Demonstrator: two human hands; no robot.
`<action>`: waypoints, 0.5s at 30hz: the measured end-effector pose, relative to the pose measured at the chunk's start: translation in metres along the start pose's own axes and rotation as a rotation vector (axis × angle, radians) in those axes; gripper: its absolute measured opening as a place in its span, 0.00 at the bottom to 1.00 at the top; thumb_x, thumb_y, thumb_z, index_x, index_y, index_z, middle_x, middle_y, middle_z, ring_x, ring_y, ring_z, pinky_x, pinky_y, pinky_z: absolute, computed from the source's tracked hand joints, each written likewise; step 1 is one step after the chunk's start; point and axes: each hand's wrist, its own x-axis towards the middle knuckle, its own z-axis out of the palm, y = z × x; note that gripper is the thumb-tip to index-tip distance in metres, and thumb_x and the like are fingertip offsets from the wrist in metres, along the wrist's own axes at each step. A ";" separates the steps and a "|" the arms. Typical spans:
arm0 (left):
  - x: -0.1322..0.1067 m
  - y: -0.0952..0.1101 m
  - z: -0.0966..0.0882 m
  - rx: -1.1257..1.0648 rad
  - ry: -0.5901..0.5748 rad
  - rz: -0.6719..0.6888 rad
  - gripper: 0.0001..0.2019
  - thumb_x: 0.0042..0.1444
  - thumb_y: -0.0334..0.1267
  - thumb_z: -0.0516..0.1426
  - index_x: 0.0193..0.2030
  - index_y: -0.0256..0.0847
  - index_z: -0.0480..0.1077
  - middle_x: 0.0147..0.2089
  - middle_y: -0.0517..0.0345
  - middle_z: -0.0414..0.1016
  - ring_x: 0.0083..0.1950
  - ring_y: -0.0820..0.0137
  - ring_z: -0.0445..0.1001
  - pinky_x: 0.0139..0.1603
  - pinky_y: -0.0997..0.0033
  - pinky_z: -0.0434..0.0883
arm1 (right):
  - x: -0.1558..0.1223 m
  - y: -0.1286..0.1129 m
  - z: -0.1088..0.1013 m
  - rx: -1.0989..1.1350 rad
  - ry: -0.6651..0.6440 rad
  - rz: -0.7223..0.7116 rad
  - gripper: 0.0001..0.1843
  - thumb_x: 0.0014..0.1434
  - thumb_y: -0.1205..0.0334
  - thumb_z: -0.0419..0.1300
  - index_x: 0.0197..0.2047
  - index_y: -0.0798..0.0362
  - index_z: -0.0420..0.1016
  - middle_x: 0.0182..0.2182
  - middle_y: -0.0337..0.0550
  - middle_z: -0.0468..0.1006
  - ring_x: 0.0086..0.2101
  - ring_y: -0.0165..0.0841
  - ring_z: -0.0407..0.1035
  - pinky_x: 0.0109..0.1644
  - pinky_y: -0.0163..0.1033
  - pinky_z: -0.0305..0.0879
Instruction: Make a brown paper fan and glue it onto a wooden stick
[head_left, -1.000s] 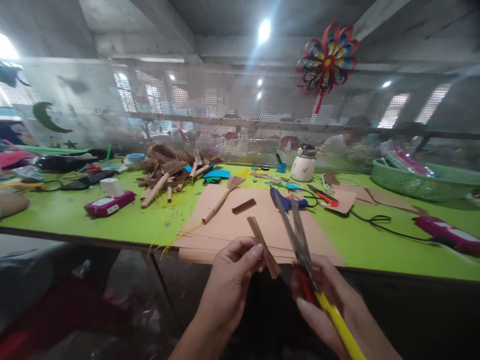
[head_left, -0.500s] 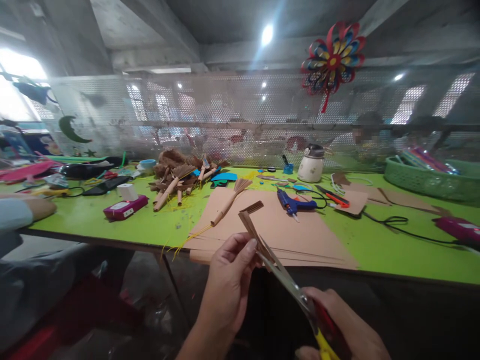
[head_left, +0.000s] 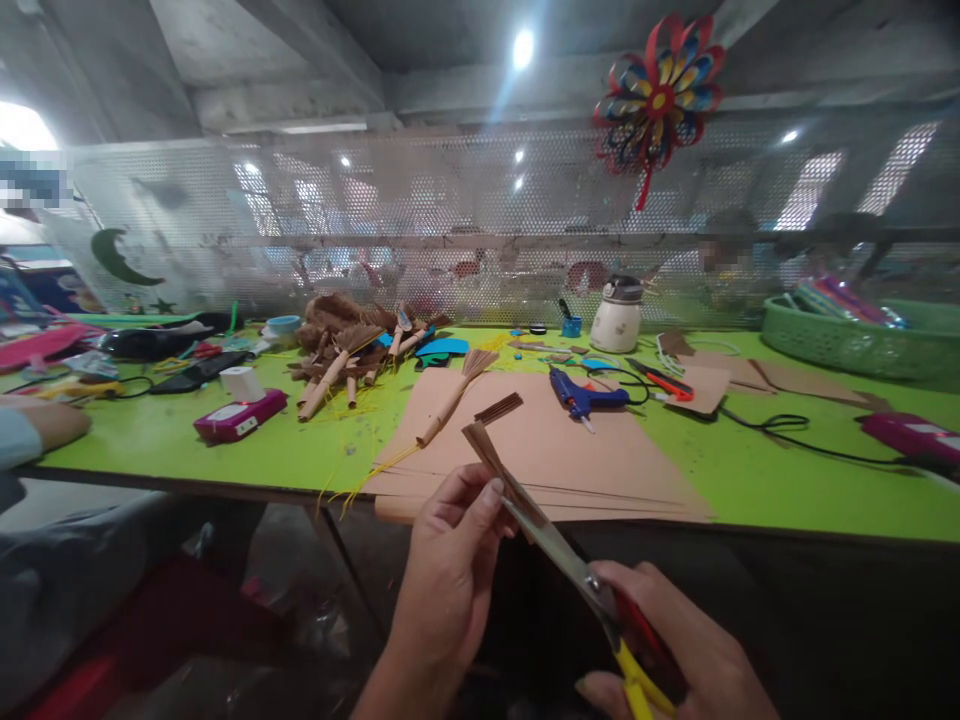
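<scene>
Head view crops right hand (head_left: 694, 655) gripping scissors (head_left: 568, 560).

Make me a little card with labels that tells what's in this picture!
Left hand: pinches a folded brown strip
Right hand: holds red-and-yellow scissors, blades against the strip
Table: green, cardboard sheets at its front edge
On the cardboard: small broom
Beside it: blue glue gun
Farther back: broom pile, white jar, green basket
Overhead: pinwheel

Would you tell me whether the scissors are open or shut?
Nearly shut: the scissors blades lie together as one narrow wedge, tips at the strip.
</scene>
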 end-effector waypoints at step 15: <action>-0.004 -0.005 0.000 -0.075 -0.025 -0.006 0.06 0.47 0.30 0.62 0.33 0.37 0.72 0.31 0.59 0.74 0.29 0.78 0.70 0.33 0.79 0.68 | -0.005 -0.002 0.003 -0.033 0.068 -0.078 0.27 0.47 0.56 0.66 0.49 0.51 0.66 0.31 0.45 0.77 0.26 0.33 0.73 0.26 0.30 0.70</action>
